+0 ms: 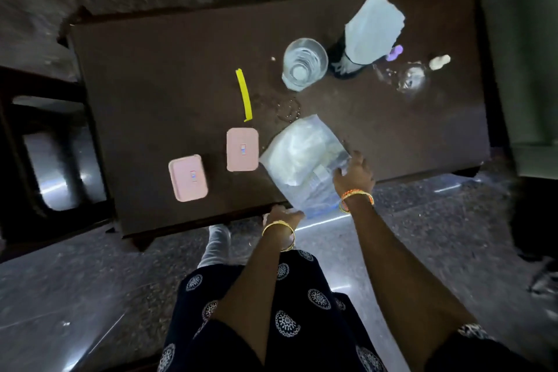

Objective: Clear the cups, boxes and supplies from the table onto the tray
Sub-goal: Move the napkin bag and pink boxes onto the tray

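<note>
The head camera looks straight down on a dark brown rectangular table [169, 75] with a matte top, standing on a speckled grey floor [60, 296].

The right hand [354, 174] lies on the near right corner of a clear plastic bag [305, 160], its fingers curled over the crinkled film and gripping it; an orange and yellow thread band circles that wrist. The left hand [282, 216] is at the near edge of the table, just below the bag's near corner, with a gold bangle on the wrist. Its fingertips meet the bag's lower edge, but whether they pinch the plastic or only touch it cannot be told. The bag is soft and lumpy, filled with white material, and hangs partly over the table's near edge.

Left of the bag sit two small pink boxes, flat with rounded corners and smooth lids: one box [242, 149] just beside the bag, the other pink box [188, 177] nearer and further left. A thin yellow strip [245, 95], slightly bent, lies beyond them. A fine chain [288, 110] lies loose between the strip and the bag.

At the far side stands a clear ribbed glass cup [305, 63], and right of it a dark bottle [347, 62] topped with a pale crumpled wrap [374, 29]. Further right lies a clear, glossy crumpled piece [410, 77] and a small whitish lump [439, 62].

At the left a dark frame holds a shiny metal tray [60, 160].
</note>
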Available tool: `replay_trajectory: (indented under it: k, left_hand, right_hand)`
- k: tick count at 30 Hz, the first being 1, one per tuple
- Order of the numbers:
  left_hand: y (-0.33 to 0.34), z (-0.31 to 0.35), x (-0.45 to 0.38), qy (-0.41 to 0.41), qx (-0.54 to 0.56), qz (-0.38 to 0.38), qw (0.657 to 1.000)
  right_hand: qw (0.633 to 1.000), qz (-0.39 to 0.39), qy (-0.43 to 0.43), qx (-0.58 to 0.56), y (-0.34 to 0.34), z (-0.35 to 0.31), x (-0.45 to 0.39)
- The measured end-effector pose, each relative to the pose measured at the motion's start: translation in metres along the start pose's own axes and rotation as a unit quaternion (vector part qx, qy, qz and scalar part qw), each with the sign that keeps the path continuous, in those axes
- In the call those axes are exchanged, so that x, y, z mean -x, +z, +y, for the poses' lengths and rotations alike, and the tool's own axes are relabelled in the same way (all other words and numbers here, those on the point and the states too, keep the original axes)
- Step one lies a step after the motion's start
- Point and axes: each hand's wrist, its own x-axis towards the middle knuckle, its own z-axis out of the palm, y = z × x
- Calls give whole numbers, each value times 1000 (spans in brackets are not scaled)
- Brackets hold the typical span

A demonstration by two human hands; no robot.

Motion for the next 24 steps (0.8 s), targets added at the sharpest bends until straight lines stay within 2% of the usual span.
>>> replay_trajectory:
  k: [3, 7, 9, 13, 16, 19, 21, 24]
  left_hand:
    - [7, 7, 1, -1, 19, 10, 1000]
    - [10, 17, 14, 14, 106, 48, 993]
    - [6, 22, 21, 18, 133, 78, 988]
    - [-21, 41, 58, 62, 239, 106, 963]
    - [-50, 54, 84, 159, 225, 70, 959]
    - [-78, 64, 106, 142, 227, -17, 963]
    - [-93, 66, 117, 132, 240, -78, 959]
    - [-113, 64, 125, 161, 203, -125, 958]
  right_hand:
    - [1000, 23, 6, 19, -2, 3, -8]
    - [998, -46, 18, 27, -11, 5, -20]
    - [997, -77, 2, -23, -23, 5, -21]
    - [972, -120, -21, -200, -60, -4, -7]
    - [942, -192, -42, -272, -92, -5, 7]
    - [888, -285, -8, -361, -113, -7, 17]
    - [848, -319, 17, -423, -122, -8, 23]
    - [827, -345, -14, -444, -131, -9, 33]
